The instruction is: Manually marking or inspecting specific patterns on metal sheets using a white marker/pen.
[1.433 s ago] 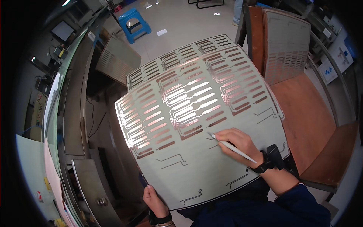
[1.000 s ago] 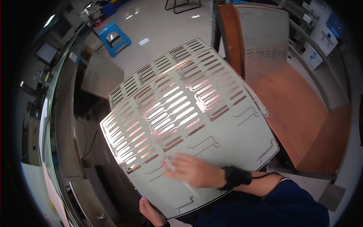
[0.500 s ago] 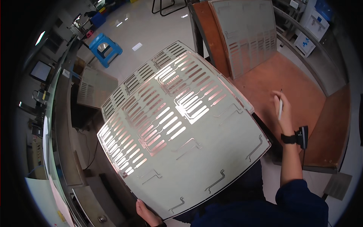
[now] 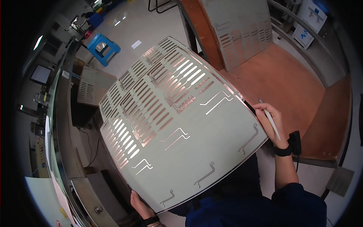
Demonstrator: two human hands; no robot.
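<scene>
A large circuit board panel (image 4: 189, 155), pale grey-green with shiny copper traces, is tilted up in front of me. At its lower left edge my left hand (image 4: 140, 206) is closed on the rim, thumb on top and the other fingers hidden underneath. My right hand (image 4: 273, 123) holds a slim white pen (image 4: 271, 123) slanting across the palm. The fingertips of that hand touch the panel's right edge. A dark strap with a small black box (image 4: 295, 143) is on my right wrist.
On the right stands a brown-lined rack (image 4: 280, 83) with similar boards (image 4: 244, 38) leaning in it. Another board (image 4: 92, 85) leans at the left beside a long workbench (image 4: 62, 128). A blue stool (image 4: 103, 49) and a water dispenser (image 4: 310, 22) stand farther off.
My right hand has come down and left from over the rack to the panel's right edge, still with the pen. The panel has shifted slightly left, and its reflections have moved.
</scene>
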